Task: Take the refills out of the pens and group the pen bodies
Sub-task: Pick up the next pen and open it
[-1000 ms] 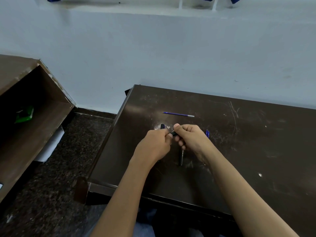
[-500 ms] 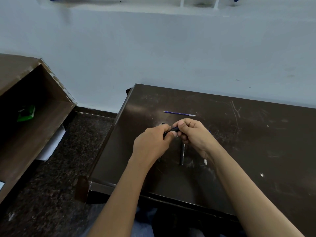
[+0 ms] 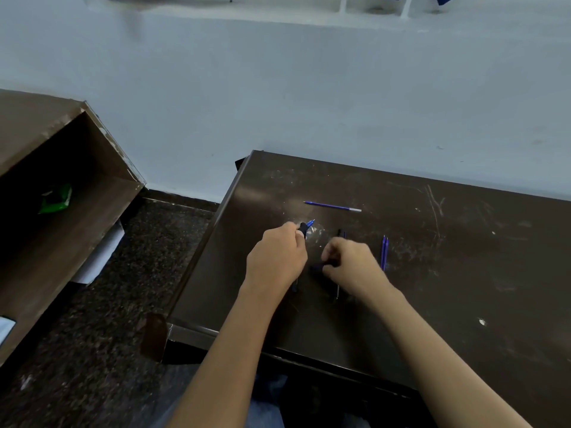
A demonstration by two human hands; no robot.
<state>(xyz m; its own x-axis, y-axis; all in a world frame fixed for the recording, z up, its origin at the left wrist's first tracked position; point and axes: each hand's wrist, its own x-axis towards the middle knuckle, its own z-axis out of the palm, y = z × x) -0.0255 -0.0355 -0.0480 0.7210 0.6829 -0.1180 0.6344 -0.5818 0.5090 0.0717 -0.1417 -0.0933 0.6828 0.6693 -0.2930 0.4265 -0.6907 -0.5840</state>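
At the near left of the dark desk [image 3: 463, 273] we work with both hands close together, low over the surface, so anything that slips lands on the desk. Our left hand [image 3: 276, 261] wraps its curled fingers round a pen [image 3: 304, 227], whose black nose and blue tip stick out past the thumb toward the wall. We judge this grip is meant to steady the barrel while the front end comes apart. Our right hand [image 3: 355, 267] sits just beside it, fingers curled in and pinching a dark piece [image 3: 318, 267]. It is too blurred to name, though it may be a part unscrewed from that pen.

A dark pen body [image 3: 341, 233] lies on the desk under the right hand, its far end showing beyond the knuckles, which suggests we are gathering bodies there. Just right of that hand a pair of blue refills [image 3: 384, 253] lies side by side, touching. A single refill [image 3: 332, 206] rests farther back, well apart from them. Refills seem to be kept clear of the bodies. The held pen looks not yet emptied, so we judge the task part done.
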